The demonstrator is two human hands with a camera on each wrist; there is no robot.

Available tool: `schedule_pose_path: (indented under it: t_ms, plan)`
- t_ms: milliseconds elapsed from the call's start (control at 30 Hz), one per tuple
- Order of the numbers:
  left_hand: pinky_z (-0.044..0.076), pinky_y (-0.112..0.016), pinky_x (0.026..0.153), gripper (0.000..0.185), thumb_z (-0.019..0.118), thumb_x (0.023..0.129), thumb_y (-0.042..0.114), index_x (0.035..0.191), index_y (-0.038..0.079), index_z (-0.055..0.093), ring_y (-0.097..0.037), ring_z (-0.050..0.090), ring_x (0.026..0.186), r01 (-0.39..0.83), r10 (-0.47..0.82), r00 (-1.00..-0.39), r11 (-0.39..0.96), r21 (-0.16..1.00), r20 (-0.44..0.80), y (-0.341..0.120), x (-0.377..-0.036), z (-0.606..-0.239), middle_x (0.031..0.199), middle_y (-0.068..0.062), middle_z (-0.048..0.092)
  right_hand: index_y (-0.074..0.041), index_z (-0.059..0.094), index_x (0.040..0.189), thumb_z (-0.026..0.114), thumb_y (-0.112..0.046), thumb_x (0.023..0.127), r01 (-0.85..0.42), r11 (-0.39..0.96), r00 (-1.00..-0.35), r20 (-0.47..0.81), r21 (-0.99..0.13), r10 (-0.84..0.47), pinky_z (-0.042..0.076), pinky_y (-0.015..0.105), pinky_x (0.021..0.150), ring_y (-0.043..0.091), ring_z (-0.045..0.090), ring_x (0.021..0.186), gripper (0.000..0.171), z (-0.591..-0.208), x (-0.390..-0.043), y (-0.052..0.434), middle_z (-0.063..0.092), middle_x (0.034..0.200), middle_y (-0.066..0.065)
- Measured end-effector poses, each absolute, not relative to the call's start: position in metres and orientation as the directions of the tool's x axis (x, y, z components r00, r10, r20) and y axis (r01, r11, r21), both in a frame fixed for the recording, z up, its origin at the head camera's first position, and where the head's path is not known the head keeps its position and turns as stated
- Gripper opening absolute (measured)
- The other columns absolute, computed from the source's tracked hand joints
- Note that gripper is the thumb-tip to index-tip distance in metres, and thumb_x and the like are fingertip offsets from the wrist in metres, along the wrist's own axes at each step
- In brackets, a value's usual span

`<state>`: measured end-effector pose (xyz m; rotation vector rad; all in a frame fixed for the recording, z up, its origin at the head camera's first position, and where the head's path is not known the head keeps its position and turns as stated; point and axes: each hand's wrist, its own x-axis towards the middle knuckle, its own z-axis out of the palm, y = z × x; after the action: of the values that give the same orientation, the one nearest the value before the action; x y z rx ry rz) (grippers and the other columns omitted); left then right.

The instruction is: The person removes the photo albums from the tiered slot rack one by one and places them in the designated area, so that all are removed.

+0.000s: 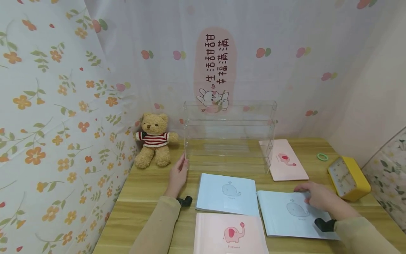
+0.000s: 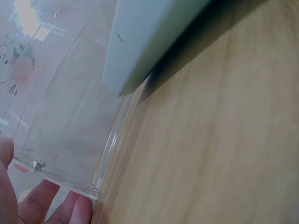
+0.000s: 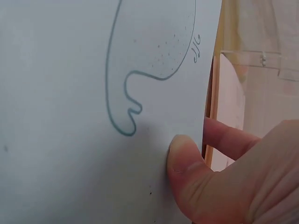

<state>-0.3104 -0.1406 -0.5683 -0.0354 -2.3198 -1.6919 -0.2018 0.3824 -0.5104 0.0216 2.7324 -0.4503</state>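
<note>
A clear acrylic tiered display rack (image 1: pixel 229 122) stands at the back of the table. My left hand (image 1: pixel 178 176) grips its lower left side, with the thumb and fingers (image 2: pixel 39 200) on either side of the panel edge. At the right, my right hand (image 1: pixel 325 201) pinches the far edge of a light blue whale-cover book (image 1: pixel 282 220). The thumb (image 3: pixel 184 156) lies on the cover and a finger passes behind the edge. Beside it lie another blue whale book (image 1: pixel 215 197) and a pink elephant book (image 1: pixel 214 234).
Another pink elephant book (image 1: pixel 290 169) lies partly behind the rack's right end. A yellow clock (image 1: pixel 355 178) and a green ring (image 1: pixel 322 157) are at the right. A teddy bear (image 1: pixel 154 139) sits left of the rack. Patterned curtains (image 1: pixel 158 28) line the back and left.
</note>
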Motion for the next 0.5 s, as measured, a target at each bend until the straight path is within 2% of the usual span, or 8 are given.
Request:
schedule_pose_path:
  t_ms: [133,333,500]
  plan:
    - [0.055,-0.048,0.104,0.047,0.058,0.104,0.042,0.148,0.026,0.056,-0.028,0.066,0.126,0.18,-0.137,-0.963,0.312,0.933,0.232,-0.1408,-0.3107,-0.5682,0.142,-0.007,0.065,-0.021,0.07,0.122,0.075,0.0,0.083,0.07,0.953,-0.939,-0.341,-0.295,-0.036,0.047,0.071,0.093,0.043,0.056,0.107,0.044,-0.511,-0.1998,0.383,0.062,0.129,0.027]
    - [0.056,-0.047,0.102,0.044,0.058,0.104,0.041,0.146,0.029,0.057,-0.027,0.067,0.123,0.192,-0.139,-0.96,0.3,0.935,0.241,-0.1411,-0.31,-0.5672,0.14,-0.008,0.067,-0.022,0.069,0.122,0.075,-0.003,0.084,0.074,0.956,-0.944,-0.328,-0.284,-0.025,0.05,0.065,0.088,0.039,0.056,0.101,0.043,-0.5108,-0.1982,0.3826,0.062,0.123,0.025]
    - [0.054,-0.047,0.106,0.045,0.058,0.104,0.041,0.147,0.027,0.057,-0.028,0.065,0.126,0.195,-0.129,-0.962,0.297,0.935,0.242,-0.1418,-0.3103,-0.5661,0.142,-0.008,0.066,-0.023,0.069,0.122,0.076,-0.004,0.084,0.086,0.956,-0.947,-0.322,-0.282,-0.01,0.053,0.062,0.085,0.038,0.056,0.1,0.044,-0.51,-0.1963,0.3821,0.063,0.122,0.023]
